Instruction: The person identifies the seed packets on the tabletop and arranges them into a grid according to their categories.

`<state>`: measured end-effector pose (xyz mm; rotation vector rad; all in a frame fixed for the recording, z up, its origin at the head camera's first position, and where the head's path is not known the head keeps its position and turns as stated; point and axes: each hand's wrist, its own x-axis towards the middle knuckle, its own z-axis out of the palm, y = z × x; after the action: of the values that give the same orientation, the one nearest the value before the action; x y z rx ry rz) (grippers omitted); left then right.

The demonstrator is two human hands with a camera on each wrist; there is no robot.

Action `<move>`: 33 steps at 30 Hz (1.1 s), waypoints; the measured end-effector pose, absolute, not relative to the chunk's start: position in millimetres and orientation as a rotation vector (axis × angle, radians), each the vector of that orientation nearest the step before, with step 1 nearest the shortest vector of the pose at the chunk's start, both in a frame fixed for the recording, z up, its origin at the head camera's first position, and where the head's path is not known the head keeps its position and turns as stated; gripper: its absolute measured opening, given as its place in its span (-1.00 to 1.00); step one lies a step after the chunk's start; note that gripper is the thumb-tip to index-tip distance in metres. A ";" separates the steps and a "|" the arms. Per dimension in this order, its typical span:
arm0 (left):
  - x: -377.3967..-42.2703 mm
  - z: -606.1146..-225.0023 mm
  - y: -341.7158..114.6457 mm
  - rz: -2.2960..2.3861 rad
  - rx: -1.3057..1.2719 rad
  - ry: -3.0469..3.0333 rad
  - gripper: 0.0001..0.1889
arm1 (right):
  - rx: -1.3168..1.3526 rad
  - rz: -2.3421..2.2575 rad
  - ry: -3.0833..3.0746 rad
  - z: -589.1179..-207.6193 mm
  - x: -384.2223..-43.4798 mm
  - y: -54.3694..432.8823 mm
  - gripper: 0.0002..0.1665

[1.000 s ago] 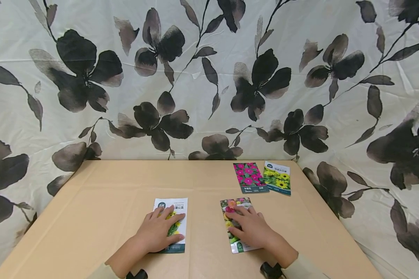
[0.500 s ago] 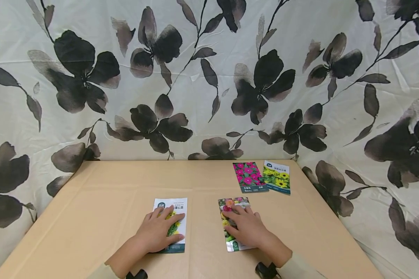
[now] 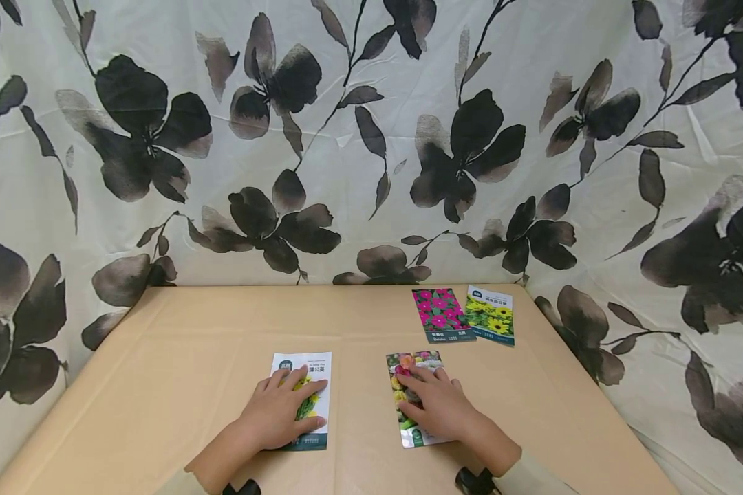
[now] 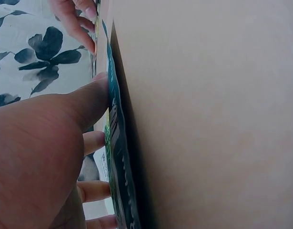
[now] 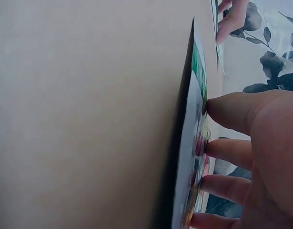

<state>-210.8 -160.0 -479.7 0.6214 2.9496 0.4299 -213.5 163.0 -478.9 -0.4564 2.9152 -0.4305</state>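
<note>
Two seed packets lie on the table, one beneath each hand. My left hand [image 3: 278, 412] rests with spread fingers on a white packet [image 3: 316, 359] that has yellow flowers and a dark green bottom band. My right hand [image 3: 439, 405] touches a packet with a colourful flower picture [image 3: 402, 361], its fingertips on the printed face. In the left wrist view the thumb and several fingertips press on the packet [image 4: 118, 138], whose lower edge stands slightly off the table. The right wrist view has the fingertips set on the other packet [image 5: 196, 114], whose near edge also lifts a little.
Farther back on the right lie a packet with pink flowers [image 3: 442, 315] and one with yellow flowers [image 3: 492, 316], their lower corners overlapping. The tan table [image 3: 223, 323] ends against a white cloth with dark flowers [image 3: 371, 165].
My right hand and its packet have shifted slightly to the left since a second ago. The left hand and its packet have stayed in place.
</note>
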 end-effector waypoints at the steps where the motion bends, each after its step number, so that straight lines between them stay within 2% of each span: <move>1: -210.6 -479.7 -160.0 0.431 0.621 2.949 -0.31 | -0.464 -0.430 2.916 -479.0 -213.3 162.8 -0.32; 33: -213.2 -486.1 -161.7 0.430 0.622 2.947 -0.32 | -0.454 -0.413 2.964 -479.2 -211.2 131.8 -0.34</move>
<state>-213.2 -161.7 -486.1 0.6216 2.9465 0.4296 -211.2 131.8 -479.2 -0.4537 2.9640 -0.4131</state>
